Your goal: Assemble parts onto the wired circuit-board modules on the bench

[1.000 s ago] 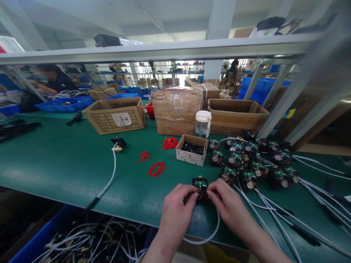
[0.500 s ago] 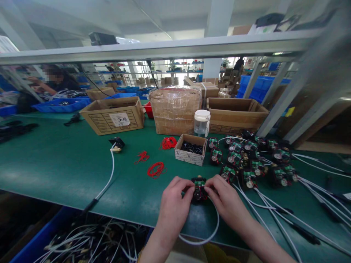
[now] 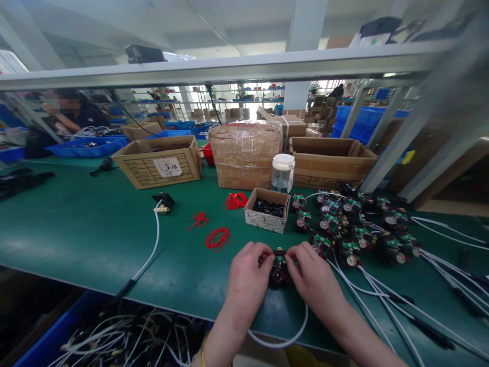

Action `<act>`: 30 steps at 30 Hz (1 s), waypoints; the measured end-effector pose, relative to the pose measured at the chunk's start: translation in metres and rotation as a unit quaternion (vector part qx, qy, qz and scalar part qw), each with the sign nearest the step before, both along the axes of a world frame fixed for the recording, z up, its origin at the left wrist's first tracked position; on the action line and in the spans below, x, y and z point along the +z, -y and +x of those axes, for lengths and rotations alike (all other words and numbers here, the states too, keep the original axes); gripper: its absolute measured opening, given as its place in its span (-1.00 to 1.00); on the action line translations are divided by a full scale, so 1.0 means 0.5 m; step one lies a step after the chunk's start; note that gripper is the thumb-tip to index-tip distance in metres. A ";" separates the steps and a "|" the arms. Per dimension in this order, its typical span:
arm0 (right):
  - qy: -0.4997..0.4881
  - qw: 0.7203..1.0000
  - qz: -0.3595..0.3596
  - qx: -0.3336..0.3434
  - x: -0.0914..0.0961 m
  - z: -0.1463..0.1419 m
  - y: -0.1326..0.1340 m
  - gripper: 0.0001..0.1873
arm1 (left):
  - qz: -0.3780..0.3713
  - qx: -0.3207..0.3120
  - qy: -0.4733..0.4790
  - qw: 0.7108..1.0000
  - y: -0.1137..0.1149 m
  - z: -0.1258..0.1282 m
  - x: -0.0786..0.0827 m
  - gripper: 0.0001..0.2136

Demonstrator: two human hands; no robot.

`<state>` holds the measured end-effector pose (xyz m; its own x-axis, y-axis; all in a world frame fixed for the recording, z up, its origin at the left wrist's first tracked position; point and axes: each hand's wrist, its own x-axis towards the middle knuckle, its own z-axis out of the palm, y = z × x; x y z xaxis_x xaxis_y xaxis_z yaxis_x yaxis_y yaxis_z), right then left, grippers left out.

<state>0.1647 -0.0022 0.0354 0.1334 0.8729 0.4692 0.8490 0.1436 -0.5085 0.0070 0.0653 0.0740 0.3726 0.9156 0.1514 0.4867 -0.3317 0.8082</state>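
At counter (image 3: 95, 229) edge: left hand (image 3: 248, 278) and right hand (image 3: 315, 280) both pinch one black module (image 3: 278, 270), white cable (image 3: 275, 346) trailing; likely a fitting step, demanding steady grip.

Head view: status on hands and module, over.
Left hand, right hand pinching black module. White cable loops below it. Module pile close on right, apart.

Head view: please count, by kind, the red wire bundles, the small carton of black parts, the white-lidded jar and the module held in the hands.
Red wire bundles: 3
Small carton of black parts: 1
White-lidded jar: 1
Module held between left hand and right hand: 1
Total: 6
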 end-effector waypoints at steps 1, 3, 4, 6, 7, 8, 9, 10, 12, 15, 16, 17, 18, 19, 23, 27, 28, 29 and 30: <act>0.008 1.000 0.002 -0.002 -0.001 -0.001 -0.001 -0.89 | 0.001 -0.001 -0.008 1.000 -0.001 0.001 0.001 -0.84; 0.023 1.000 0.006 -0.005 -0.001 -0.002 -0.002 -0.88 | 0.000 -0.002 -0.021 1.000 -0.004 0.003 0.002 -0.85; 0.031 0.999 0.007 -0.006 -0.001 -0.003 -0.002 -0.87 | -0.001 -0.002 -0.027 1.000 -0.006 0.003 0.002 -0.85; 0.045 0.999 0.010 -0.008 -0.001 -0.004 -0.002 -0.86 | -0.006 -0.005 -0.035 0.999 -0.011 0.004 0.001 -0.85; 0.052 0.999 0.011 -0.009 -0.001 -0.005 -0.002 -0.85 | -0.009 -0.008 -0.036 0.999 -0.014 0.004 0.001 -0.85; 0.057 0.998 0.011 -0.011 -0.001 -0.005 -0.001 -0.85 | -0.012 -0.011 -0.035 0.999 -0.016 0.003 0.001 -0.85; 0.061 0.998 0.011 -0.012 -0.001 -0.006 -0.001 -0.85 | -0.016 -0.014 -0.034 0.999 -0.019 0.004 0.002 -0.85; 0.064 0.998 0.010 -0.014 -0.001 -0.007 -0.001 -0.85 | -0.020 -0.015 -0.034 0.999 -0.021 0.004 0.002 -0.85; 0.066 0.998 0.007 -0.018 -0.001 -0.007 0.000 -0.85 | -0.026 -0.013 -0.033 0.999 -0.024 0.006 0.004 -0.83; 0.057 0.998 0.001 -0.024 0.000 -0.008 0.000 -0.84 | -0.035 -0.010 -0.030 0.999 -0.026 0.011 0.005 -0.81; 0.050 0.998 0.000 -0.026 0.000 -0.008 -0.001 -0.84 | -0.038 -0.009 -0.028 0.999 -0.027 0.012 0.004 -0.81; 0.041 0.999 -0.003 -0.028 0.001 -0.009 -0.001 -0.84 | -0.040 -0.008 -0.026 0.999 -0.028 0.013 0.003 -0.81; 0.031 0.999 -0.006 -0.030 0.002 -0.008 -0.002 -0.85 | -0.042 -0.005 -0.023 0.999 -0.029 0.014 0.002 -0.82; 0.018 0.999 -0.010 -0.032 0.002 -0.008 -0.003 -0.85 | -0.044 -0.002 -0.020 0.999 -0.030 0.013 0.001 -0.83; -0.044 0.998 -0.030 -0.039 0.007 -0.002 -0.007 -0.89 | -0.044 -0.005 -0.005 0.999 -0.033 0.007 -0.004 -0.84; -0.109 0.991 -0.055 -0.046 0.004 0.006 -0.011 -0.95 | -0.065 -0.027 0.017 0.997 -0.034 0.004 -0.007 -0.83; -0.122 0.990 -0.061 -0.047 0.002 0.007 -0.012 -0.93 | -0.072 -0.028 0.019 0.997 -0.034 0.004 -0.009 -0.84; -0.134 0.988 -0.065 -0.048 0.000 0.009 -0.013 -0.91 | -0.078 -0.028 0.021 0.996 -0.035 0.005 -0.011 -0.84; -0.145 0.986 -0.069 -0.047 -0.002 0.010 -0.014 -0.89 | -0.084 -0.028 0.024 0.996 -0.037 0.007 -0.013 -0.84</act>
